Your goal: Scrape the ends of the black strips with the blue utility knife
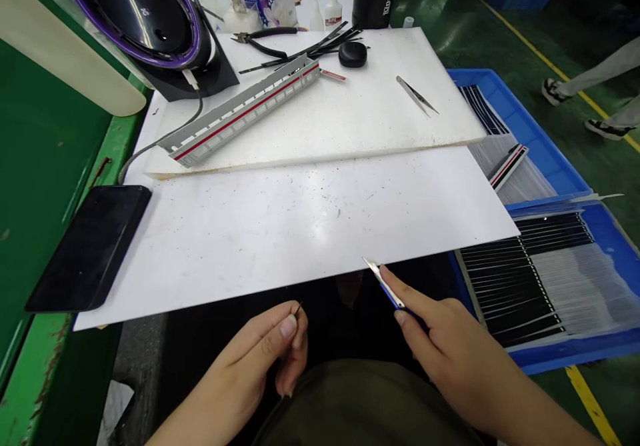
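Pinching a sliver (299,308), the left hand (267,345) curls; the right hand (447,341) grips a knife (391,293)

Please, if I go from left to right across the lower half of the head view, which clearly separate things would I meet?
Flat black rectangular phone → person's left hand → slim blue-handled knife with pointed metal blade → blue plastic tray of black strips.
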`<state>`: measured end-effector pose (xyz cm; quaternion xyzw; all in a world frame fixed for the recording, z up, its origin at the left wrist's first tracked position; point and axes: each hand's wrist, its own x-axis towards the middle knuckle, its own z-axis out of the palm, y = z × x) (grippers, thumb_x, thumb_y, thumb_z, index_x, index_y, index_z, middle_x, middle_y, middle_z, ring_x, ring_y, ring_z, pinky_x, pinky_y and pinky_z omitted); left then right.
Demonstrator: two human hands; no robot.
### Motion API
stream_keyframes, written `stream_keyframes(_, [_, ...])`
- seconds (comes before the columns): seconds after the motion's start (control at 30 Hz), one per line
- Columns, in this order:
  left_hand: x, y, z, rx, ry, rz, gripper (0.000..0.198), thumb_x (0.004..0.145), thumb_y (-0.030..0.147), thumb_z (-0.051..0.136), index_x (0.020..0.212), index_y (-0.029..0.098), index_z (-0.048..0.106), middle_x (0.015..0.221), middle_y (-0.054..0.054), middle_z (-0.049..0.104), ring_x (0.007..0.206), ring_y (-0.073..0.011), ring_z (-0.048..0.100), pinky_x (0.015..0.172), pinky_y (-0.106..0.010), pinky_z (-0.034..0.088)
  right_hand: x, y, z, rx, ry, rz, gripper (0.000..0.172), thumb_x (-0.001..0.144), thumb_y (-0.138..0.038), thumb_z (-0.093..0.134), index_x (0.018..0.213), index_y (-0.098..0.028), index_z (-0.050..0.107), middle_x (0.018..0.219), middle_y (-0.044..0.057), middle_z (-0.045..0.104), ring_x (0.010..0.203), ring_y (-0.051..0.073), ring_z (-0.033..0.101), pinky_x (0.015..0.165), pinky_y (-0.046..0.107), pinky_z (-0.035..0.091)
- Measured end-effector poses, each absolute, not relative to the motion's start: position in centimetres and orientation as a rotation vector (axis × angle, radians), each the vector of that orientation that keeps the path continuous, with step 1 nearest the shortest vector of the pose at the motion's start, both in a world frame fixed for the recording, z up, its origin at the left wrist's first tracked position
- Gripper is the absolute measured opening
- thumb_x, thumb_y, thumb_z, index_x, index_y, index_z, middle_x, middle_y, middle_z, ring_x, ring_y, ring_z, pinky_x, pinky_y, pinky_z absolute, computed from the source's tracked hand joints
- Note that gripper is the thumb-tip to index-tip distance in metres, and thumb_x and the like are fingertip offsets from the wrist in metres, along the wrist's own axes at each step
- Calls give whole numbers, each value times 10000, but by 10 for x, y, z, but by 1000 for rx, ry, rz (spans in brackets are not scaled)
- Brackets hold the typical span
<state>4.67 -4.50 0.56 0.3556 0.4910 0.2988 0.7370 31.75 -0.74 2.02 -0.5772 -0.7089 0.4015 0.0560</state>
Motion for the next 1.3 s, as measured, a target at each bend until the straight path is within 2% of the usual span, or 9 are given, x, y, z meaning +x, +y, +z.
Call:
stream_keyframes(0.1, [48,-44,5,775,1081,660,361,1046,455,402,801,215,517,583,37,538,562,-132,440,606,-283,364,319,-7,20,-1766,-2136,1254,552,1047,-346,333,1591,-406,270,518,-61,556,473,181,560,425,273,333])
stream_keyframes(0.2, [50,-44,6,776,1087,687,370,1039,473,412,797,213,518,573,40,537,540,-127,432,592,-285,353,320,-5,21,-1731,-2154,1253,551,1039,-329,353,1585,-384,309,517,-57,551,447,168,532,419,271,308])
stream_keyframes(0.3, [52,-44,8,771,1110,717,380,1035,487,411,795,213,520,552,41,532,528,-126,428,590,-284,348,320,-2,24,-1771,-2143,1251,553,1039,-322,360,1589,-357,318,476,-73,490,392,146,461,409,270,262])
stream_keyframes(0.6, [54,-43,9,792,1142,783,388,1024,490,432,772,212,531,517,43,518,517,-125,424,563,-271,333,315,-3,33,-1811,-2227,1233,564,1015,-284,383,1577,-324,359,514,-62,493,490,158,526,473,267,296])
stream_keyframes(0.73, [55,-44,8,790,1138,777,385,1024,488,436,773,212,533,518,47,516,514,-121,429,571,-266,343,316,-4,32,-1844,-2164,1278,574,1030,-284,354,1600,-312,298,473,-78,455,440,156,485,453,272,266])
stream_keyframes(0.9, [55,-42,8,798,1154,775,387,1017,498,448,770,214,537,517,46,522,524,-124,439,574,-262,353,318,-6,32,-1874,-2184,1199,558,1026,-293,374,1583,-331,344,472,-78,453,430,149,480,461,272,274])
stream_keyframes(1.0, [56,-43,7,801,1157,776,387,1015,499,454,769,213,544,514,44,522,535,-127,447,587,-260,367,319,-7,32,-1840,-2235,1173,564,1020,-280,383,1581,-324,350,484,-70,472,475,159,521,484,275,306])
stream_keyframes(1.2, [57,-42,6,780,1145,765,382,1014,500,455,779,213,547,526,45,523,538,-125,444,592,-256,373,321,-4,31,-1850,-2224,1186,563,1033,-299,375,1591,-344,317,462,-90,427,440,149,482,469,272,262])
stream_keyframes(1.3, [57,-41,6,776,1145,761,379,1015,493,458,775,214,549,529,44,517,543,-124,440,592,-252,374,323,-2,32,-1911,-2125,1229,575,1033,-301,370,1603,-315,294,458,-94,419,411,146,456,445,271,250])
